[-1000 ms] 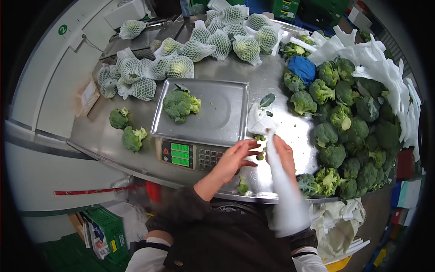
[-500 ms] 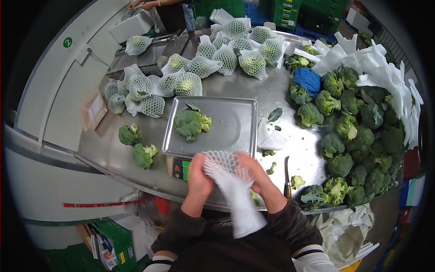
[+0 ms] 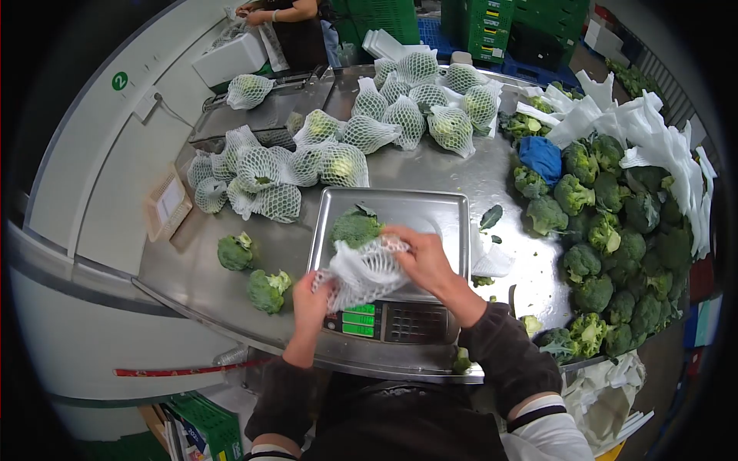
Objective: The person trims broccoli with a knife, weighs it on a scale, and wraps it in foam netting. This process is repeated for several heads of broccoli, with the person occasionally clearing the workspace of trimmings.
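Two-handed hold on a white foam mesh sleeve (image 3: pixel 361 275), over the front of the scale (image 3: pixel 442 211). Pinched in the fingers of the left hand (image 3: pixel 309 307) and right hand (image 3: pixel 424 261). On the scale, a broccoli head (image 3: pixel 355 226), partly hidden. Left of it, two loose heads (image 3: pixel 267 292); right, a big broccoli pile (image 3: pixel 607 238); behind, loads of netted broccoli (image 3: pixel 403 121).

We've got a metal tabletop (image 3: pixel 188 265) w/ a scale (image 3: pixel 432 209) approx. mid. L of scale: 2 loose broccoli heads (image 3: pixel 267 292), near each other. Beyond scale we see netted heads (image 3: pixel 403 121), bunched tog. R side, we see a big broccoli pile (image 3: pixel 615 250). Btwn scale & pile: dark green leaf (image 3: pixel 490 217), white sleeve (image 3: pixel 492 263), sm. trimmings (image 3: pixel 531 325).
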Demonstrator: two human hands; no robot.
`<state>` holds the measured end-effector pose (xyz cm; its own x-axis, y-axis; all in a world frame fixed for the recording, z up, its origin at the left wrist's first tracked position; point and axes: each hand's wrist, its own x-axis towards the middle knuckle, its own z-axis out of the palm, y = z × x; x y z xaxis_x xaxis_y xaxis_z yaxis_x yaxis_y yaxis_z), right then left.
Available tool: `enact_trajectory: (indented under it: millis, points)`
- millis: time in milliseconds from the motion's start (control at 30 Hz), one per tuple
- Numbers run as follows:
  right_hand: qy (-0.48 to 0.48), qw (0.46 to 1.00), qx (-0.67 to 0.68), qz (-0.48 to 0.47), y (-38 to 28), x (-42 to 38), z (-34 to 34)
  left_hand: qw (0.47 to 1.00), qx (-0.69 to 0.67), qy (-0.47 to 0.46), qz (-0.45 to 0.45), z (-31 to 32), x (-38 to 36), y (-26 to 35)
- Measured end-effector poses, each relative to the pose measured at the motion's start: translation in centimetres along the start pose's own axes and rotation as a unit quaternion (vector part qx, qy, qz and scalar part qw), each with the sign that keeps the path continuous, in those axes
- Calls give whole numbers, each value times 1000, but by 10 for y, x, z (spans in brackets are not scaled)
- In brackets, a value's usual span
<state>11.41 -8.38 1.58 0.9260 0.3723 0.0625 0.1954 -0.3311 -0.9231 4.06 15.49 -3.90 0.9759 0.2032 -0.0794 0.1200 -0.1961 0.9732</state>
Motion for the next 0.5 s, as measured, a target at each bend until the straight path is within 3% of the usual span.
enact_trajectory:
  millis: [33, 100, 133, 200, 233, 267, 333, 400, 433, 467, 500]
  points:
    - [2, 1000, 0, -1, -10, 12, 2, 1000, 1, -1, 2, 1, 15, 11]
    - [178, 977, -109, -46, -31, 30, 10, 972, -173, 19, -157, 7, 33, 30]
    - [178, 977, -109, -45, -25, 34, 18, 972, -173, 19, -157, 7, 39, 18]
    - [120, 988, -93, -36, -4, 44, 31, 935, -317, -28, -159, 10, 57, -15]
    - [106, 991, -75, -31, -20, 34, 27, 878, -445, 23, -175, 16, 52, -8]
    - [113, 990, -56, -67, -33, 19, 25, 908, -379, -178, -17, 14, 37, 25]
    - [72, 987, 2, -143, -68, -17, 7, 783, -579, -50, -221, 21, 0, 65]
    - [12, 986, 46, -162, -89, -44, -6, 844, -517, -98, -107, 20, -13, 71]
    - [-44, 991, 87, -87, -98, -53, -17, 841, -505, -176, -87, 25, -25, 102]
    - [-101, 986, 130, -8, -101, -61, -25, 839, -506, -174, -97, 27, -29, 94]
    - [-149, 962, 188, 129, -97, -60, -31, 825, -510, -190, -149, 27, -35, 79]
